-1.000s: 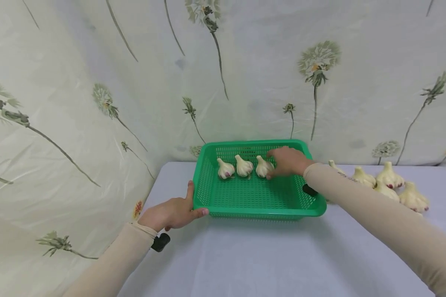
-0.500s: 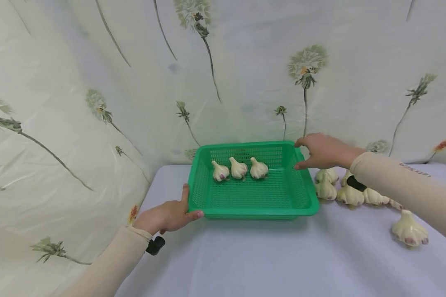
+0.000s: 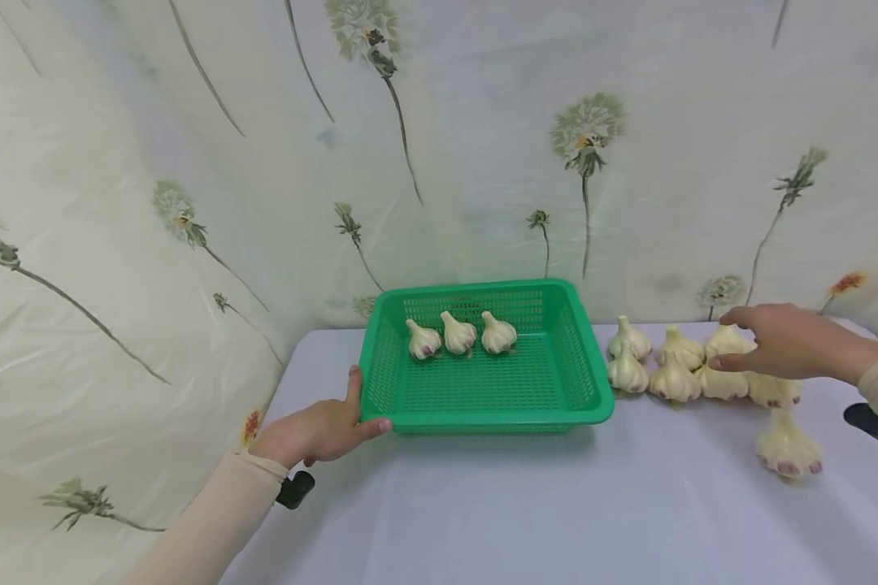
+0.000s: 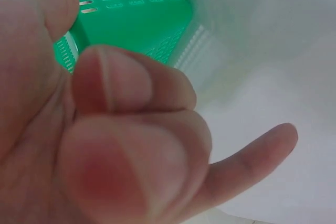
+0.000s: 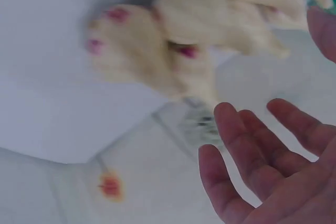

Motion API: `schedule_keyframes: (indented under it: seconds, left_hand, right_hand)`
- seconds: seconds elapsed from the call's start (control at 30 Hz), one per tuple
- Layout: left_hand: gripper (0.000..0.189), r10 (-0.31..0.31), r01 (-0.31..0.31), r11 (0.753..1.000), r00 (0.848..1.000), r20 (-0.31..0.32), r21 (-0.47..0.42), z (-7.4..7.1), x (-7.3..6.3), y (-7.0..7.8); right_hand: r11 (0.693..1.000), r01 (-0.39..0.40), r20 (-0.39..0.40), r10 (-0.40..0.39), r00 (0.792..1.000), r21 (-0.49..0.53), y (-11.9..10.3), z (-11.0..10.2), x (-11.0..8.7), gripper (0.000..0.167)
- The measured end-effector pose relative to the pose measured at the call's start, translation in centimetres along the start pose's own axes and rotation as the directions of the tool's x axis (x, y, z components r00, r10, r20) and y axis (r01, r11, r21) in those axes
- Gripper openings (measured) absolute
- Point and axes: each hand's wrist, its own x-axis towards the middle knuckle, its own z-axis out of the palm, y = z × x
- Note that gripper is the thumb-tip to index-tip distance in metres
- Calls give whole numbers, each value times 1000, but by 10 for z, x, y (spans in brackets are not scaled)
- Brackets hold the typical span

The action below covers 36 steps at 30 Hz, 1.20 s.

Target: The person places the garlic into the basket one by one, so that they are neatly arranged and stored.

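Three garlic bulbs (image 3: pixel 458 333) lie in a row inside a green plastic basket (image 3: pixel 486 420), towards its back left. At the basket's front left corner my left hand (image 3: pixel 313 431) touches it, thumb along the front rim and a finger along the left side. In the left wrist view, two fingers (image 4: pixel 142 85) of this hand are bent with nothing between them. On the right, several garlic bulbs (image 3: pixel 675 378) stand bunched on the table. My right hand (image 3: pixel 793 341) is over the right end of this bunch, fingers apart and loosely bent, holding nothing.
One garlic bulb (image 3: pixel 788 447) sits apart, in front of the bunch. A pale cloth (image 3: pixel 483 512) covers the table. Behind and to the left hangs a curtain (image 3: pixel 475 162) with a dandelion print.
My right hand has left the third garlic bulb in the basket and moved right, to above the bunched garlic. The left hand stays at the basket's corner. The head view has shifted slightly right.
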Motion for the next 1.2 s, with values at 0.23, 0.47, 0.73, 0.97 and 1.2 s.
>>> schedule_keyframes:
  seconds: [0.23,0.47,0.73,0.97,1.2]
  left_hand:
    - [115,14,-14,1000,1000,-6,16,-3,-2,-1]
    - [113,6,-6,1000,1000,2,-14,1,-3,-4]
    - [113,17,-17,1000,1000,6,3,1,-3,-2]
    - [115,30,-30,999,1000,6,14,0,-3,2]
    - [115,32,-32,999,999,1,0,1,-3,2]
  right_hand:
    - [997,-77,22,77,997,16,35,26,-33,90]
    - [984,-144,5,144,989,103,46,55,-60,85]
    - [965,-180,25,179,984,192,33,96,-82,81]
    - [955,-209,19,210,978,209,25,111,-91,86]
    - [962,-200,2,203,979,183,24,117,-98,85]
